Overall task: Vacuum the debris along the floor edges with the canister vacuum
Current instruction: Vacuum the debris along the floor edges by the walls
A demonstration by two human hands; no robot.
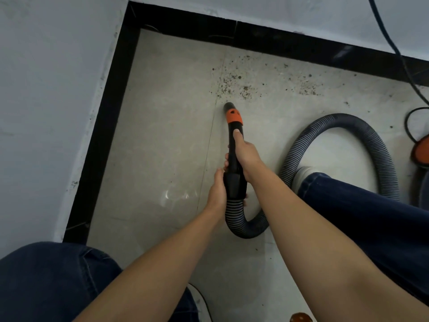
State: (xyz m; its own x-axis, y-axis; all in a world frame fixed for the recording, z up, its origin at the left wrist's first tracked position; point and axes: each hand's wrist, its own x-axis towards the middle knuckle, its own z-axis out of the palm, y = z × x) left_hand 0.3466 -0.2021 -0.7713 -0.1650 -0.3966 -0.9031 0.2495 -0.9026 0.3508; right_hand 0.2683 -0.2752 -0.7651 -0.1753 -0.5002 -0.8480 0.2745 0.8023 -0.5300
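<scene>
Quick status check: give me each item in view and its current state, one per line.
Nozzle: tip down near the floor, just short of the debris.
Debris: still scattered along the far baseboard.
Hose: looped on the floor.
Right hand: grips the wand, thumb on top.
Left hand: holds the hose cuff.
Cord: hanging slack down the wall.
Canister: at the right edge, mostly cut off.
</scene>
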